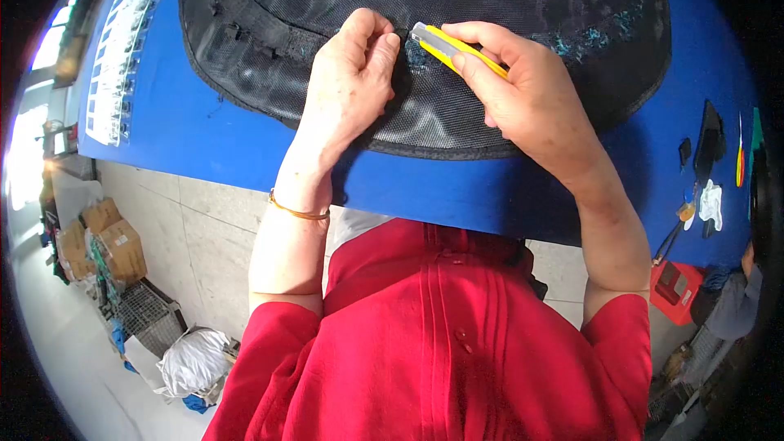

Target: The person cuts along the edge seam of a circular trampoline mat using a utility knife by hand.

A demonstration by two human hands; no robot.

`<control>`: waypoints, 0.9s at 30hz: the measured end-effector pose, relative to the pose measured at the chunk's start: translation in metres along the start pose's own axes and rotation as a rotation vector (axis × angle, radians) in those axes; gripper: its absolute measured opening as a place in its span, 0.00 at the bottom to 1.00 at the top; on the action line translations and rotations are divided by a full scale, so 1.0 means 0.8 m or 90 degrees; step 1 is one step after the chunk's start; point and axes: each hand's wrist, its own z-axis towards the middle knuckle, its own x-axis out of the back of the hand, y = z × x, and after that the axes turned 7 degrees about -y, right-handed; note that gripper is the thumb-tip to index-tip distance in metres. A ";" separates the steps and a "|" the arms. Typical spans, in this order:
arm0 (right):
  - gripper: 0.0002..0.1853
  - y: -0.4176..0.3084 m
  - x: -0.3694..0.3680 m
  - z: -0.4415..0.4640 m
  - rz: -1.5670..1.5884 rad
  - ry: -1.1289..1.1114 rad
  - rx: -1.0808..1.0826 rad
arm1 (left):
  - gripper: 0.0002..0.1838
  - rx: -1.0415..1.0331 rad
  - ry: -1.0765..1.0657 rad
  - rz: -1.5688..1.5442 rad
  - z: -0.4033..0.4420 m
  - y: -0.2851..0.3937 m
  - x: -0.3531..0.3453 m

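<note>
A large piece of black mesh fabric (482, 118) with a curved, bound edge lies on the blue table (220, 147). Turquoise thread bits (600, 37) are scattered over its right part. My right hand (523, 86) is closed around a yellow utility knife (461, 51), whose tip points left at the mesh. Just left of that tip, my left hand (355, 73) has its thumb and index finger pinched together at a dark strip of the fabric. What lies between those fingers is too small to make out.
Clear plastic trays (122, 57) lie at the table's left end. Dark pieces (709, 143), a white item (710, 206) and another yellow tool (740, 165) lie at the right. Cardboard boxes (118, 245), a wire crate (151, 314) and a white bag (194, 361) stand on the floor.
</note>
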 end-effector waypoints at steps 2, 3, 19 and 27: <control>0.12 0.002 0.000 0.001 -0.020 0.004 0.009 | 0.06 -0.005 0.002 0.004 0.000 0.001 -0.002; 0.12 0.002 0.000 0.001 -0.039 0.007 0.019 | 0.06 -0.011 0.006 0.009 0.000 0.001 -0.002; 0.17 0.007 -0.004 -0.001 0.012 -0.036 -0.014 | 0.06 -0.049 0.013 0.035 0.002 -0.009 0.000; 0.10 -0.002 0.004 -0.002 -0.047 -0.041 0.014 | 0.09 -0.009 -0.008 0.050 0.000 -0.005 0.001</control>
